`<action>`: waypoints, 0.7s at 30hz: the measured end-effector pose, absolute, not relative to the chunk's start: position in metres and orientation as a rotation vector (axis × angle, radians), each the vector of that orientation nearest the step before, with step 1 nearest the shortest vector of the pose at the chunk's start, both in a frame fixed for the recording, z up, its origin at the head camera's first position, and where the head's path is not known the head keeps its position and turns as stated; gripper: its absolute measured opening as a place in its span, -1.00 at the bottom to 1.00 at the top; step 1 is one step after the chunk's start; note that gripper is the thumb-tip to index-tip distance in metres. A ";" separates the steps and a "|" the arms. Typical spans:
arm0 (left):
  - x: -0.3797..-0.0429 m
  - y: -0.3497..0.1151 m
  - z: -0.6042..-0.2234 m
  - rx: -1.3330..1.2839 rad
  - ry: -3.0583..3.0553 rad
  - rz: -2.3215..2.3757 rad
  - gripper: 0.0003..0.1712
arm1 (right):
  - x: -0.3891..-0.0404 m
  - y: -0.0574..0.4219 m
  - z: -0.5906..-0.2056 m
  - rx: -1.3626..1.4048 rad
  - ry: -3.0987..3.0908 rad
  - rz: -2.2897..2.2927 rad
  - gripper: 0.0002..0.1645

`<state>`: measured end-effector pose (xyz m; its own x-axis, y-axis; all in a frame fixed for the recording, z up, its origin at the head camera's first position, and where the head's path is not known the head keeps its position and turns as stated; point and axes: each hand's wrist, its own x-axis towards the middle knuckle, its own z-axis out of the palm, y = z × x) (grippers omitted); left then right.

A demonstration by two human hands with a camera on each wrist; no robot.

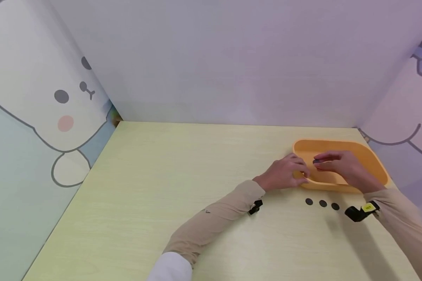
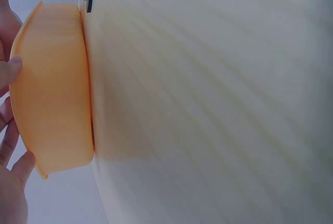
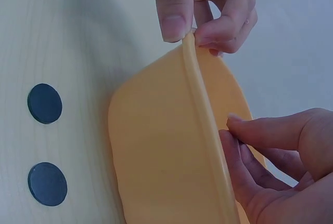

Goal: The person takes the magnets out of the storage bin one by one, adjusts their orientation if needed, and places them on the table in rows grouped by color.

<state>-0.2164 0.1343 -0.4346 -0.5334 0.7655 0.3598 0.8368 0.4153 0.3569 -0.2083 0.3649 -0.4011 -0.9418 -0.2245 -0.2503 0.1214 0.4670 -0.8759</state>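
Note:
An orange plastic basin (image 1: 341,188) stands at the right of the table. My left hand (image 1: 284,171) grips its rim at the near left corner; in the right wrist view the thumb is outside the wall and the fingers are inside. Over the basin's interior, my right hand (image 1: 344,166) pinches a small dark disc (image 1: 315,161) between thumb and fingers. The fingers mostly hide that disc in the right wrist view. Several more items lie near: a round black disc (image 1: 309,201), a second disc (image 1: 322,203) and a third disc (image 1: 335,206) form a row before the basin.
The pale wooden table (image 1: 161,175) extends to the left of both arms. A plain wall (image 1: 214,70) rises behind it, and panels with cartoon figures flank both sides. Each wrist carries a black camera mount (image 1: 355,214).

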 end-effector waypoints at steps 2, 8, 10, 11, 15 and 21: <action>-0.216 0.134 -0.434 -1.435 -2.522 -0.758 -0.86 | -0.207 0.367 -0.399 -0.060 2.388 -1.454 -0.37; -0.217 0.135 -0.436 -1.430 -2.518 -0.761 -0.86 | -0.200 0.371 -0.394 -0.040 2.397 -1.419 -0.34; -0.217 0.135 -0.437 -1.428 -2.517 -0.764 -0.86 | -0.198 0.373 -0.393 -0.038 2.391 -1.429 -0.35; -0.217 0.135 -0.438 -1.427 -2.515 -0.765 -0.86 | -0.197 0.373 -0.393 -0.033 2.379 -1.442 -0.35; -0.217 0.135 -0.438 -1.430 -2.504 -0.770 -0.86 | -0.193 0.376 -0.392 -0.018 2.363 -1.456 -0.35; -0.218 0.136 -0.439 -1.429 -2.508 -0.768 -0.86 | -0.188 0.378 -0.391 0.006 2.347 -1.501 -0.41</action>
<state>-0.2176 0.1360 -0.4387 -0.5327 0.7591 0.3741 0.8384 0.4134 0.3551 -0.1882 0.3779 -0.3911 -0.9373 -0.1841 -0.2960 0.1915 0.4377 -0.8785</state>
